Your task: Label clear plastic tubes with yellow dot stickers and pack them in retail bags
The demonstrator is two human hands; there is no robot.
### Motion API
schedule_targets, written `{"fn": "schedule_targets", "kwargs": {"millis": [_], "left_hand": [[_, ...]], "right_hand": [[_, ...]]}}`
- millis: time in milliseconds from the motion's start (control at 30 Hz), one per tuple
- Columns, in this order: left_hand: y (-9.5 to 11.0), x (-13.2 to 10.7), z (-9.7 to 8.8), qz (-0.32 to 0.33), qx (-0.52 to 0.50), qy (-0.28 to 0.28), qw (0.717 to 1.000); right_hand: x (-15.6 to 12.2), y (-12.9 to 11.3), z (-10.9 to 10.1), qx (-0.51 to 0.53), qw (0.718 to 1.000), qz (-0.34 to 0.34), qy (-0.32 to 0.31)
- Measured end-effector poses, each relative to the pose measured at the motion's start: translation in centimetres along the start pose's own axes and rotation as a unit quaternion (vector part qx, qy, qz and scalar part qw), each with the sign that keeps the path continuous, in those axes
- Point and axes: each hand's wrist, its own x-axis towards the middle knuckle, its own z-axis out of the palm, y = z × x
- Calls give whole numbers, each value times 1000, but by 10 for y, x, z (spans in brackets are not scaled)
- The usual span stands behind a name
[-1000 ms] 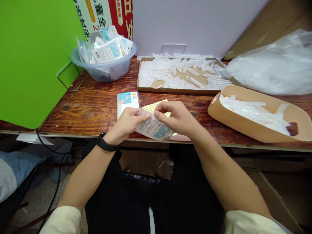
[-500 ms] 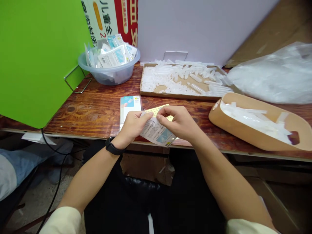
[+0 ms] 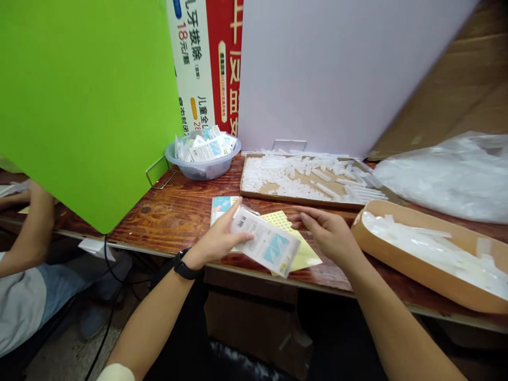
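Note:
My left hand [image 3: 218, 238] is closed on a flat clear packet [image 3: 260, 241] with a printed card, a barcode and a blue picture on it. Its thumb presses on the printed face, and the packet tilts down to the right over the table's front edge. To the right of it, my right hand [image 3: 331, 233] is held apart with fingers stretched loosely leftward, and I see nothing in it. Partly under the packet lies a yellow sheet of small round stickers [image 3: 305, 256]. Another blue-and-white packet [image 3: 220, 204] rests behind my left hand, partly covered.
A shallow cardboard tray [image 3: 273, 196] of small clear plastic pieces stands behind. On the right are a tan bin [image 3: 397, 254] of white pieces and a plastic bag [image 3: 444, 180]. A blue bowl [image 3: 202, 170] holds packets. Beyond a green board [image 3: 87, 106], another person's arm [image 3: 35, 227] shows.
My right hand has come away from the packet and moved right. My left hand now holds the packet alone, with its printed face turned up. The view has tilted upward.

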Motion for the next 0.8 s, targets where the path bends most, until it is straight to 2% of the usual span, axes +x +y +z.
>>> {"fn": "schedule_targets", "kwargs": {"millis": [67, 100, 167, 233, 300, 333, 400, 433, 500, 533, 633, 700, 800], "left_hand": [[13, 7, -18, 35, 50, 125, 990], [21, 14, -30, 62, 90, 205, 973], [39, 33, -61, 116, 174, 353, 912], [57, 61, -98, 155, 249, 480, 827], [68, 93, -134, 191, 302, 529, 770], [69, 109, -150, 208, 322, 530, 756], [61, 137, -172, 199, 355, 516, 753], [52, 148, -179, 168, 378, 492, 766], [29, 166, -183, 33, 449, 349, 822], [17, 173, -182, 1, 453, 310, 836], [-10, 190, -180, -47, 452, 281, 845], [-17, 200, -182, -73, 454, 270, 846], [-18, 212, -189, -122, 471, 261, 834]], "right_hand": [[0, 3, -5, -32, 999, 1, 12], [-1, 4, -6, -46, 999, -2, 10], [-4, 5, -7, -66, 998, -13, 1], [-9, 6, -7, -83, 996, -24, -5], [-14, 7, -7, -94, 995, -31, -1], [-16, 8, -8, -96, 995, -32, 3], [-20, 8, -11, -96, 995, -35, 10], [-22, 8, -13, -98, 994, -38, 12], [-24, 8, -17, -110, 993, -50, 17], [-25, 8, -19, -119, 991, -57, 16], [-27, 9, -24, -149, 985, -82, 6], [-26, 12, -27, -167, 980, -103, 14], [-24, 18, -34, -205, 965, -127, 106]]}}
